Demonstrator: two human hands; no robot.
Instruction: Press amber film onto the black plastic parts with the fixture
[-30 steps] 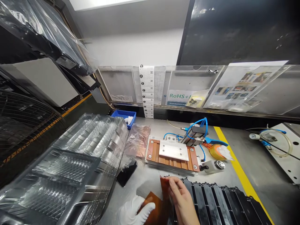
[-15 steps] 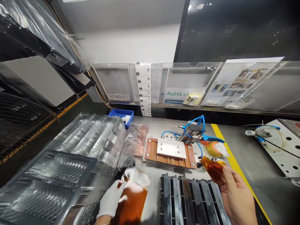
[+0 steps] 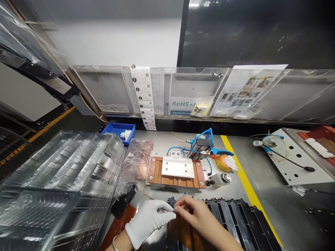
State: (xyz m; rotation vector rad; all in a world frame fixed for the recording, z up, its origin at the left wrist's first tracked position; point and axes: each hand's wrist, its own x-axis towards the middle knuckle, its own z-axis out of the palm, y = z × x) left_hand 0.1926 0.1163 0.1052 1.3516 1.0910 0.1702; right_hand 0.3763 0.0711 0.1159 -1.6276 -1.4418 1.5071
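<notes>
My left hand (image 3: 151, 220), in a white glove, is pinched closed at the bottom centre. Its fingertips meet those of my bare right hand (image 3: 195, 213), and whatever the left pinch holds is too small to make out. My right hand grips a translucent amber film (image 3: 183, 233), which hangs below the fingers over the black ribbed strips (image 3: 225, 214). Part of the strips is hidden by my right forearm. An orange-brown sheet (image 3: 117, 225) lies left of my gloved hand, near a small black object (image 3: 123, 205).
Ahead stands a fixture with a brown base and metal plate (image 3: 178, 167), with blue air hoses. A tape roll (image 3: 225, 163) and a metal-capped bottle (image 3: 222, 179) sit to its right. Stacked clear trays (image 3: 68, 167) fill the left, beside a blue bin (image 3: 119, 129) and a bagged copper-coloured stack (image 3: 138, 157).
My right hand has moved left with the amber film, from beside the bottle to the centre. My left hand has left the orange-brown sheet and met it. The view has shifted right.
</notes>
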